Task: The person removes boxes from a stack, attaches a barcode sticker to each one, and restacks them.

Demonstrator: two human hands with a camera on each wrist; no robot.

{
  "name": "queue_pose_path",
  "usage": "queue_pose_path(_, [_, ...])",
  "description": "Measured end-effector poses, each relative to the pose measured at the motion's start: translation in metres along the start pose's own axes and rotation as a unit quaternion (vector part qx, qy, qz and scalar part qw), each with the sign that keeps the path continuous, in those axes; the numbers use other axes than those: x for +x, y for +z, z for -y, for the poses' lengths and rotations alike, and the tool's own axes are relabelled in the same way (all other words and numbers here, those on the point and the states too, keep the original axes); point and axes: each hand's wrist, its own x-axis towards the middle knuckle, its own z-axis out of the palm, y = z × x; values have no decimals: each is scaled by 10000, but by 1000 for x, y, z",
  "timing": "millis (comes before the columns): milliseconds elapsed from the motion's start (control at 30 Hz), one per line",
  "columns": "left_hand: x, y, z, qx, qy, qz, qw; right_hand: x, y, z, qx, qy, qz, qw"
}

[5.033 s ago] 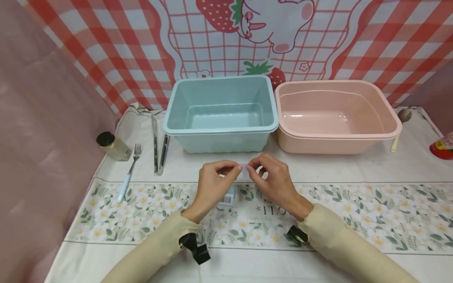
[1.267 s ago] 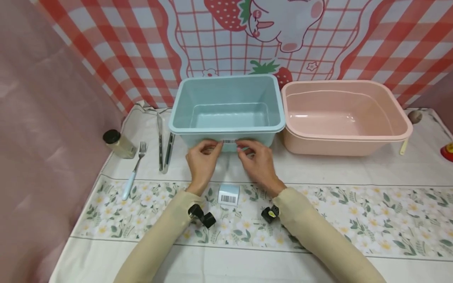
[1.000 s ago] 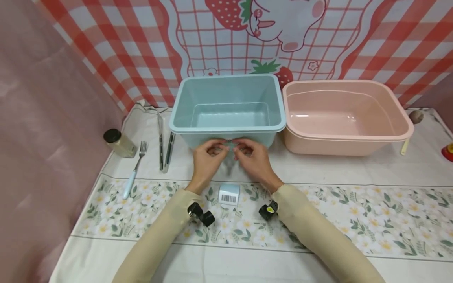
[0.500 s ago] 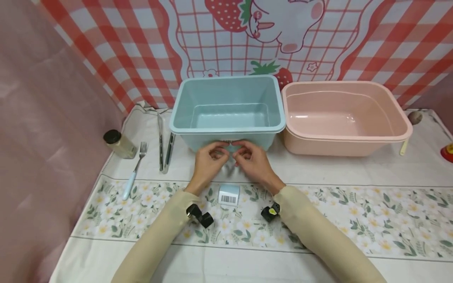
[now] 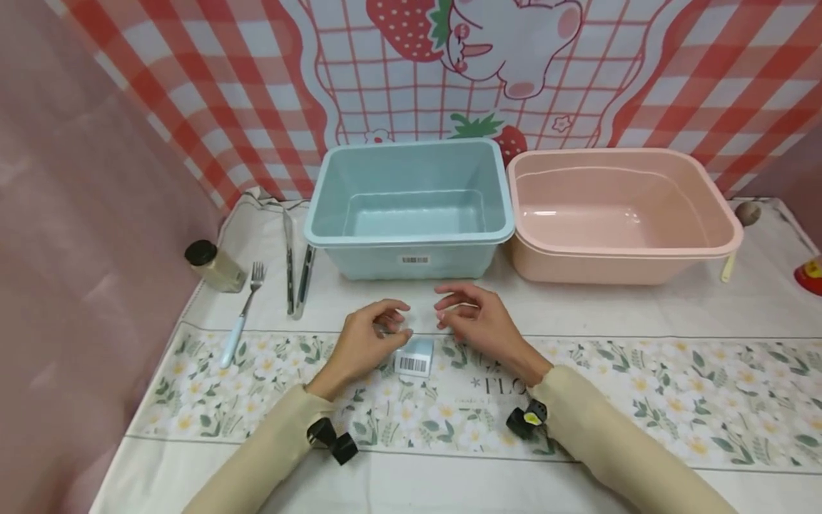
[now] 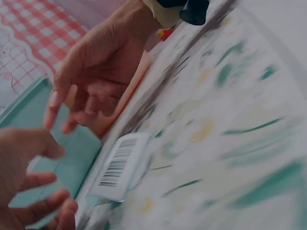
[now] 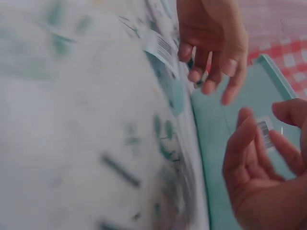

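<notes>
Item: small white barcode sticker [image 5: 414, 259], stuck flat on the front wall of the pale blue rectangular plastic tub [image 5: 409, 207], just under its rim, at 12 o'clock from both hands. Item: light blue barcode label pad [image 5: 414, 356], lying on the floral-print runner of the worktop [image 5: 642, 307], between the two hands and touching the left one's fingertips in the head view. Left hand [image 5: 366, 343]: fingers loosely curled, gripping nothing visible. Right hand [image 5: 478, 323]: fingers relaxed and spread, empty. Adjacent: pink rectangular plastic tub [image 5: 619, 214] at 2 o'clock, bearing no sticker that shows. Judgement: labelling of the blue tub appears done; the step in hand looks like fetching a further label. The next move would call for a fingertip pinch on the pad's edge to peel one sticker cleanly.
</notes>
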Motion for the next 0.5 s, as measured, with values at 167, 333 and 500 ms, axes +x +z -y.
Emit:
queue_pose_path(167, [-23, 1, -4, 223, -241, 144, 9994, -22, 4, -6, -822, 216, -86, 9963])
queue_pose_path(333, [-36, 7, -9, 374, -232, -23, 9990, -37, 16, -10, -897, 574, 39, 9943])
queue_pose_path(500, [-38, 14, -12, 510, -245, -117, 9983, -41, 27, -12, -737, 642, 123, 9951])
